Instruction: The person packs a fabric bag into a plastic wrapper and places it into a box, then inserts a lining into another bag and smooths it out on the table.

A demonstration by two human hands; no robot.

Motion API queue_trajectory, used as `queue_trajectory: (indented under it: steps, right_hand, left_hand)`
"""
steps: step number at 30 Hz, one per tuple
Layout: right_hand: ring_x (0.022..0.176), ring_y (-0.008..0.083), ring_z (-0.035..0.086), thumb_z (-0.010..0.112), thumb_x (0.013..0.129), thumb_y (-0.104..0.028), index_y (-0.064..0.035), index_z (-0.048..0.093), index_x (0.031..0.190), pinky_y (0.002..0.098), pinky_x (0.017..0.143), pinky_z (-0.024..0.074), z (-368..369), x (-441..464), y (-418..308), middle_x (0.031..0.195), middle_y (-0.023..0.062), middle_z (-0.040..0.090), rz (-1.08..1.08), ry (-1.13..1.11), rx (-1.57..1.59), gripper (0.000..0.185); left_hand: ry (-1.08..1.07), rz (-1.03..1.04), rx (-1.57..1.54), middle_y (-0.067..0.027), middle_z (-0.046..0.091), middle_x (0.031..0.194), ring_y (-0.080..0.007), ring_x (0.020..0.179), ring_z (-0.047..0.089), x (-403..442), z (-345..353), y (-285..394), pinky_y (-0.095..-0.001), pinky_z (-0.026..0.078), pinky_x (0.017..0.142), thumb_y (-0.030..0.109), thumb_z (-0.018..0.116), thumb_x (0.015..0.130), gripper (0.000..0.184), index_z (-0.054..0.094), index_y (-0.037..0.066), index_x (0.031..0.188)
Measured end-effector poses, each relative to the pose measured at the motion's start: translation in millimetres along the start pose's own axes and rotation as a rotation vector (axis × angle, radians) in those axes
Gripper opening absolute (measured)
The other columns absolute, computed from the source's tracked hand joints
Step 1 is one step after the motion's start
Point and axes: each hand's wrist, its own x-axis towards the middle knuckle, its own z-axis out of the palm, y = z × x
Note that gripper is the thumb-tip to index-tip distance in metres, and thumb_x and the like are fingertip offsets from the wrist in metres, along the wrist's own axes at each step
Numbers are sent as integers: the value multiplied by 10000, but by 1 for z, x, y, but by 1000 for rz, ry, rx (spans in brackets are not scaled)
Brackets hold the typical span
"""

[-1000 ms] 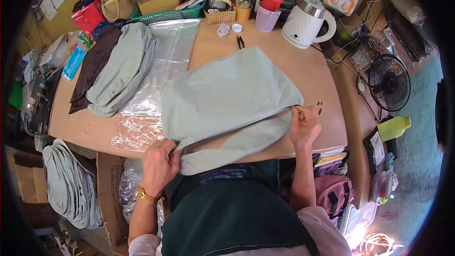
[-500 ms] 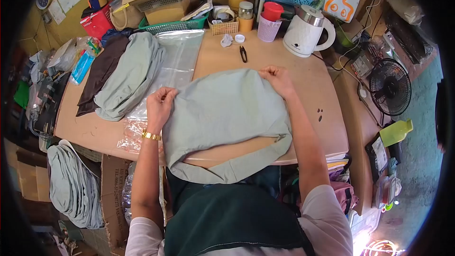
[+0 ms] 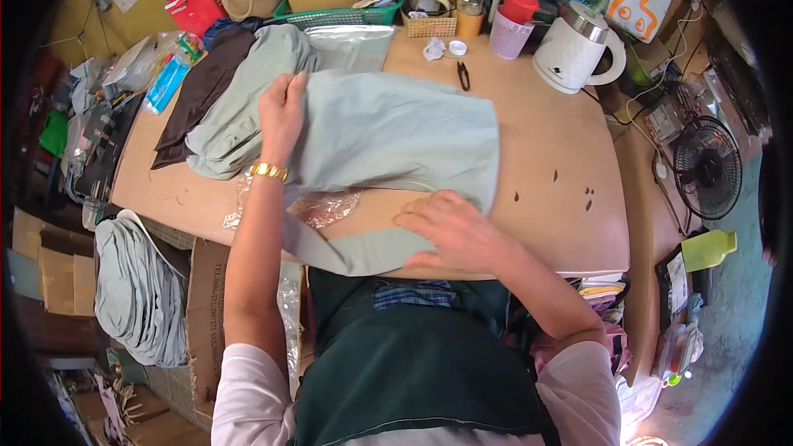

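A light grey-green cloth piece [image 3: 396, 128] with a wide strap-like band lies spread on the table [image 3: 553, 149] in front of me. Its band loops round toward the table's front edge. My left hand [image 3: 282, 111], with a gold watch on the wrist, is closed on the cloth's upper left corner. Over the lower right part, where the band meets the body, my right hand [image 3: 454, 231] rests with fingers stretched out. Left of the cloth lies a folded grey-green cloth pile [image 3: 235, 107] beside dark brown cloth [image 3: 194, 95].
Black thread snips [image 3: 463, 76], a white kettle [image 3: 570, 54] and a lilac cup [image 3: 510, 35] stand or lie at the back. Small dark bits [image 3: 588, 198] are on the right. A grey-green cloth stack [image 3: 140, 289] sits low at left, and a fan [image 3: 706, 167] stands right.
My right hand has let go of the upper right corner and come down onto the lower right of the cloth, opening out. My left hand has moved up, shifting the cloth away from me.
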Motion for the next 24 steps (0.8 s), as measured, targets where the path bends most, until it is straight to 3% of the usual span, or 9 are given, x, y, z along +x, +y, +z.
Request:
queue_trajectory:
  steps: [2, 4, 7, 9, 10, 13, 15, 19, 24]
  right_hand:
    - [1143, 333, 522, 755, 749, -431, -106, 572, 1210, 477, 1007, 394, 17, -7, 1, 1200, 130, 590, 47, -143, -38, 593]
    - [1180, 303, 516, 743, 753, -458, -87, 557, 1229, 476, 1073, 306, 6, -25, 19, 1214, 144, 577, 145, -124, -155, 632]
    - [1185, 307, 509, 744, 744, -457, -81, 569, 1218, 479, 1061, 327, -5, -43, 15, 1242, 140, 556, 141, -78, -137, 630]
    - [1163, 302, 523, 742, 757, -426, -75, 596, 1146, 469, 1036, 351, -5, -55, 21, 1221, 128, 571, 111, -68, -130, 544]
    - [1141, 298, 536, 739, 770, -395, -68, 623, 1073, 459, 1010, 376, -3, -60, 26, 1199, 117, 586, 84, -49, -121, 461]
    - [967, 312, 597, 712, 816, -284, -52, 631, 884, 441, 880, 443, 6, -77, 47, 1020, 114, 639, 106, 103, -79, 255]
    - [861, 318, 598, 694, 831, -235, -50, 617, 830, 431, 808, 453, 0, -77, 54, 901, 116, 632, 139, 139, -38, 200]
    - [635, 334, 554, 657, 855, -146, -56, 599, 754, 415, 668, 459, -13, -65, 57, 650, 123, 561, 258, 250, -40, 147]
    - [634, 325, 551, 656, 860, -140, -34, 572, 724, 406, 628, 452, -18, -62, 66, 622, 115, 531, 285, 190, -42, 192]
  left_hand:
    - [-13, -29, 24, -107, 568, 664, -163, 609, 488, -1, -5, 7, -325, 407, 602, 197, 617, 920, 234, 611, -22, 838]
    - [310, 468, 394, -94, 621, 733, -173, 652, 549, 5, -18, 26, -302, 435, 652, 157, 635, 895, 161, 646, -3, 904]
    - [-687, 167, -45, -114, 676, 897, -256, 824, 644, -45, -43, 72, -364, 483, 759, 146, 670, 856, 157, 674, 33, 966]
    - [-1155, 184, -145, -113, 681, 891, -262, 833, 652, -82, -52, 100, -398, 481, 817, 192, 711, 833, 184, 688, 40, 936]
    - [-1154, 177, -147, -113, 681, 891, -262, 833, 652, -102, -53, 92, -398, 481, 817, 192, 711, 833, 184, 688, 40, 936]
    - [-752, 589, 98, -107, 642, 746, -268, 756, 640, -146, -44, 41, -416, 437, 944, 310, 712, 833, 253, 676, 60, 833]
    - [-753, 299, 72, -91, 595, 679, -267, 695, 602, -147, -53, 13, -443, 376, 997, 315, 687, 855, 284, 626, 56, 756]
    - [-696, 267, 164, -72, 556, 613, -263, 639, 564, -145, -57, -1, -438, 375, 979, 274, 670, 872, 289, 578, 53, 711]
    - [-847, 210, 325, -95, 600, 653, -284, 699, 605, -129, -61, 24, -446, 373, 975, 357, 642, 881, 328, 614, 57, 751]
